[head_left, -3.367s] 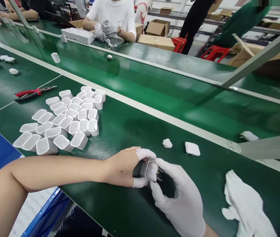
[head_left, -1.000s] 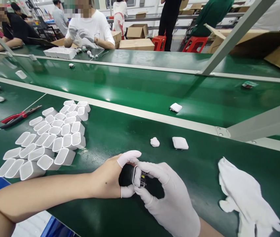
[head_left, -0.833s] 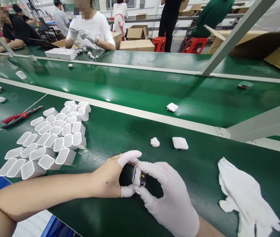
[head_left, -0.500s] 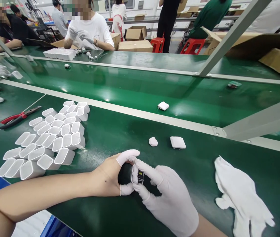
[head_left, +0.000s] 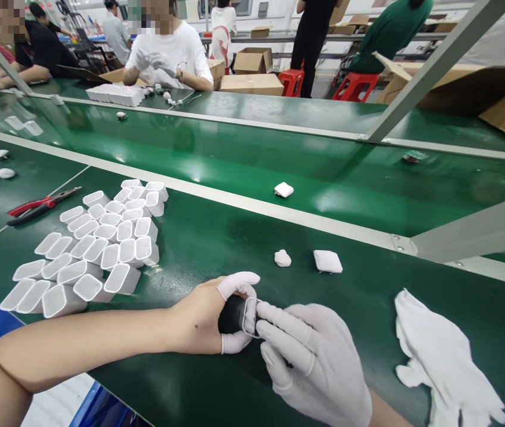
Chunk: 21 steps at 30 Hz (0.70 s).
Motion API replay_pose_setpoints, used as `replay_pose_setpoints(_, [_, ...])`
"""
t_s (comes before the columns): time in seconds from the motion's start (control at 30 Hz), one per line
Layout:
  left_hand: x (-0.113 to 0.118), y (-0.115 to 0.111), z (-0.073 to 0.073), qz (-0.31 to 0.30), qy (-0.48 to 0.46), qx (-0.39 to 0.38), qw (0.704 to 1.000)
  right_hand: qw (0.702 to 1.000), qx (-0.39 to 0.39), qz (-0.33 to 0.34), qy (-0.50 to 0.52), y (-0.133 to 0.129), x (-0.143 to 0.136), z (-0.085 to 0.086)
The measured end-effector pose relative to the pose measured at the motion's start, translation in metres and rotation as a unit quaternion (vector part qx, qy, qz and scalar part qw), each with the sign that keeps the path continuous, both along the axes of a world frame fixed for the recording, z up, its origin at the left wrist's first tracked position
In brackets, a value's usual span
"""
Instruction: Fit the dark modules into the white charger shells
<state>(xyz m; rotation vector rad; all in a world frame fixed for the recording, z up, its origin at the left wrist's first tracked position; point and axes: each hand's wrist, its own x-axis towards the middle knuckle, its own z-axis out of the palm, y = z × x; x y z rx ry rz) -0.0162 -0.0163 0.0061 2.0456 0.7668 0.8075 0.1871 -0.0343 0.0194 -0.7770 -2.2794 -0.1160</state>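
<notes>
My left hand (head_left: 205,317), bare apart from white finger cots, is closed around a small black rounded case (head_left: 231,316). A thin white rim (head_left: 246,327) edges the case's open end, which faces right. My right hand (head_left: 323,356), in a white glove, presses its fingertips together against that open end. Those fingers hide whatever lies between them and the case. Beyond my hands, a small white lump (head_left: 283,258) and a white square piece (head_left: 328,261) lie on the green bench.
Many translucent white cups (head_left: 119,279) stand grouped at left, beside red-and-black pliers (head_left: 43,206). A white glove (head_left: 446,356) lies at right. Past a pale rail, the green belt (head_left: 217,160) carries a white square item (head_left: 284,190). A slanted post (head_left: 479,222) stands at right. Co-workers sit opposite.
My right fingers have shifted from gripping a small part with a dark, yellow-marked end to pressing flat at the case's opening. That part is now hidden. The belt's white item has moved left.
</notes>
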Motion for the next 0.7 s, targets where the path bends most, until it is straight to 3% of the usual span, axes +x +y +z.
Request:
replay_pose_setpoints(0.23, [-0.002,-0.001,-0.001,0.002,0.005,-0.005,1.000,0.998,0.037,-0.032,-0.047,-0.005,-0.011,0.003])
replay_pose_setpoints(0.4, [-0.004,-0.001,-0.001,0.017,0.032,-0.014,0.999,0.998,-0.001,-0.041,-0.050,-0.002,-0.018,0.000])
replay_pose_setpoints(0.6, [-0.005,0.002,0.000,0.008,0.038,-0.031,0.999,0.986,-0.103,0.064,0.119,0.009,-0.004,-0.006])
replay_pose_setpoints(0.7, [-0.006,0.004,-0.001,-0.008,0.031,-0.034,0.999,0.984,-0.087,0.073,0.139,0.010,0.002,-0.009])
